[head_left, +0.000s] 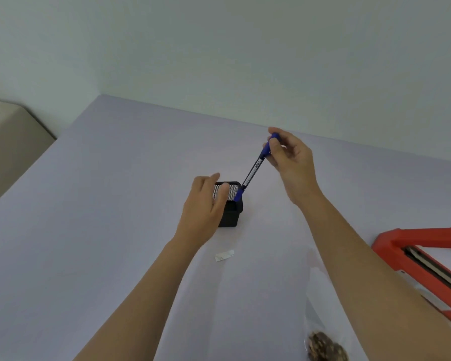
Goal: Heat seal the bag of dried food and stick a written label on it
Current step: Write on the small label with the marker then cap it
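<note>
My right hand (289, 158) pinches the top of a blue marker pen (253, 170). The pen leans with its lower end inside a black mesh pen holder (232, 204). Around the holder's left side lies my left hand (206, 204), fingers over its rim. A small white label (224, 255) sits on the table in front of the holder. A clear bag of brown dried food (323, 345) shows at the bottom edge, partly hidden by my right forearm. The red heat sealer (414, 259) stands at the right edge.
The table (115, 230) wears a pale lilac cloth and meets a plain wall at the back. A beige piece of furniture (8, 142) stands beyond the table's left edge.
</note>
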### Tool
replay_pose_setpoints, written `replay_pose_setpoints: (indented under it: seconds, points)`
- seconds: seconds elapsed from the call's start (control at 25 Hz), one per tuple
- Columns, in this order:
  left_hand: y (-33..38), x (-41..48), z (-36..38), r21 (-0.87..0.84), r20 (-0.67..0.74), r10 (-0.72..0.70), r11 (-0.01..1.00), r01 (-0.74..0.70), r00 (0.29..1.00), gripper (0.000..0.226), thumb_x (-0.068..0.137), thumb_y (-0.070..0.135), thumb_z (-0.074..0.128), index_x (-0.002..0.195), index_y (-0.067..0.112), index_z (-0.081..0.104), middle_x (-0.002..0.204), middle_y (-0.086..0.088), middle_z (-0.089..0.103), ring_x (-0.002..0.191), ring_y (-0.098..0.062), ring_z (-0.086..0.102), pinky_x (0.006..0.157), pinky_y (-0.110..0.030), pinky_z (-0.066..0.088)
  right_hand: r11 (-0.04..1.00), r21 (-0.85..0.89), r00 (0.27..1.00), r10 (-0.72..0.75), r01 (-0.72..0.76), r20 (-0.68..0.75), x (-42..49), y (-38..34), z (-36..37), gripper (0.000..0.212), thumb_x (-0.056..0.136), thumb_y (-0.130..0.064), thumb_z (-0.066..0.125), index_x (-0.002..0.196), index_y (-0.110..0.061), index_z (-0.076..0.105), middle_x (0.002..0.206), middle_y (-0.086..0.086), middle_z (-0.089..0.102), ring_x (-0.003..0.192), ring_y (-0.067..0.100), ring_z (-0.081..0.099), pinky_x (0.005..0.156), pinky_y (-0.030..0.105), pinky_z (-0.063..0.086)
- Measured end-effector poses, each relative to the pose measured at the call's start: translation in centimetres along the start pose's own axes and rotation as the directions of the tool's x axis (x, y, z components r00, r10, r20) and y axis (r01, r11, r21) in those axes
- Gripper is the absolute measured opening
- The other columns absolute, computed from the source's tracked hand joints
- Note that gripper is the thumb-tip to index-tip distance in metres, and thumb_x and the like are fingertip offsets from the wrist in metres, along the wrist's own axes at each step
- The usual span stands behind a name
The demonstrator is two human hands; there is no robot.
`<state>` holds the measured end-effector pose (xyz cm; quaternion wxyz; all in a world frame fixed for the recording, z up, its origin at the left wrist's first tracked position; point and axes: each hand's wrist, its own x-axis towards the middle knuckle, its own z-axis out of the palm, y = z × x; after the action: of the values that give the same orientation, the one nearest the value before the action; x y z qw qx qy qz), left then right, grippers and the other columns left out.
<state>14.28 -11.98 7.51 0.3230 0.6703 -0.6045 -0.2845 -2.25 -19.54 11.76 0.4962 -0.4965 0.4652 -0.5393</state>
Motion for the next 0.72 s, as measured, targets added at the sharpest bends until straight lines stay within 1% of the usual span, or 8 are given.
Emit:
replay_pose_setpoints:
  seconds: [0.08, 0.2, 0.28, 0.36, 0.44, 0.48, 0.56, 0.72]
  points:
    - [1.3, -1.1, 0.2, -0.009, 0.104, 0.112, 0.994, -0.111, 0.988, 0.033, 0.097, 0.034, 0.041, 0.117, 0.013, 0.056, 0.103, 0.001, 0.058, 0.087, -0.018, 0.056, 0.077, -0.031, 0.049, 1.000, 0.025, 1.000, -0.001, 0.001, -0.019, -0.8, -0.7, 0.1, 0.019, 0.094, -0.007, 0.050, 0.109, -0.014, 0.059, 0.081, -0.003, 0.062, 0.073, 0.003, 0.064, 0.077, 0.021, 0.054]
    - [2.2, -2.2, 0.9, -0.084, 0.077, 0.115, 0.991, -0.109, 0.990, 0.024, 0.098, 0.023, 0.044, 0.094, 0.004, 0.058, 0.082, -0.010, 0.064, 0.075, -0.025, 0.059, 0.072, -0.042, 0.050, 0.999, 0.041, 0.999, -0.009, 0.011, -0.041, -1.9, -1.7, -0.1, 0.019, 0.094, -0.013, 0.050, 0.112, -0.018, 0.057, 0.081, -0.004, 0.061, 0.075, 0.003, 0.063, 0.074, 0.020, 0.054]
    - [2.8, -2.7, 1.0, -0.082, 0.047, 0.139, 0.988, -0.134, 0.989, 0.024, 0.099, 0.022, 0.042, 0.089, 0.005, 0.056, 0.079, -0.008, 0.062, 0.073, -0.024, 0.056, 0.068, -0.040, 0.048, 0.995, -0.102, 0.999, -0.015, 0.010, -0.048, -3.0, -2.0, -0.3, 0.018, 0.095, -0.029, 0.050, 0.111, -0.024, 0.056, 0.081, -0.004, 0.061, 0.071, 0.004, 0.060, 0.062, 0.019, 0.053]
    - [3.8, -3.4, 1.3, 0.000, 0.059, 0.204, 0.979, -0.204, 0.977, 0.025, 0.100, 0.024, 0.037, 0.082, 0.010, 0.049, 0.074, -0.004, 0.056, 0.067, -0.022, 0.050, 0.060, -0.034, 0.039, 0.932, -0.361, 0.999, -0.037, 0.030, -0.012, -4.3, -1.8, -0.3, 0.031, 0.091, -0.045, 0.048, 0.091, -0.018, 0.064, 0.065, -0.004, 0.057, 0.055, 0.007, 0.053, 0.052, 0.017, 0.043]
    - [5.1, -4.5, 1.6, 0.069, 0.077, 0.237, 0.968, -0.243, 0.968, 0.026, 0.100, 0.025, 0.034, 0.079, 0.013, 0.043, 0.069, -0.002, 0.048, 0.063, -0.021, 0.043, 0.057, -0.031, 0.027, 0.885, -0.465, 1.000, -0.014, 0.005, -0.016, -5.4, -1.5, 0.0, 0.051, 0.091, -0.044, 0.049, 0.060, -0.004, 0.057, 0.050, 0.001, 0.046, 0.047, 0.013, 0.042, 0.049, 0.021, 0.036]
    - [5.8, -5.0, 1.9, 0.083, 0.082, 0.233, 0.967, -0.240, 0.969, 0.027, 0.101, 0.025, 0.032, 0.079, 0.012, 0.041, 0.067, 0.000, 0.045, 0.062, -0.021, 0.041, 0.056, -0.030, 0.023, 0.895, -0.444, 0.998, 0.022, -0.048, -0.065, -5.7, -1.4, 0.1, 0.054, 0.092, -0.038, 0.049, 0.053, -0.001, 0.047, 0.048, 0.004, 0.041, 0.047, 0.015, 0.038, 0.050, 0.025, 0.034]
    - [6.8, -5.7, 2.3, 0.068, 0.085, 0.190, 0.978, -0.196, 0.978, 0.030, 0.101, 0.025, 0.030, 0.079, 0.010, 0.042, 0.063, 0.002, 0.040, 0.061, -0.021, 0.039, 0.054, -0.031, 0.019, 0.919, -0.342, 0.974, 0.139, -0.194, -0.179, -5.8, -1.4, 0.2, 0.046, 0.091, -0.027, 0.048, 0.051, -0.009, 0.034, 0.051, 0.004, 0.035, 0.048, 0.015, 0.032, 0.049, 0.027, 0.030]
    - [7.2, -7.0, 3.0, -0.108, 0.151, -0.001, 0.994, 0.017, 0.988, 0.033, 0.101, 0.026, 0.030, 0.077, 0.012, 0.048, 0.063, 0.001, 0.045, 0.058, -0.014, 0.040, 0.053, -0.024, 0.031, 0.895, -0.262, 0.926, 0.310, -0.360, -0.216, -6.3, -0.9, -0.1, 0.037, 0.089, -0.022, 0.045, 0.055, -0.015, 0.032, 0.055, 0.001, 0.034, 0.049, 0.013, 0.030, 0.046, 0.025, 0.028]
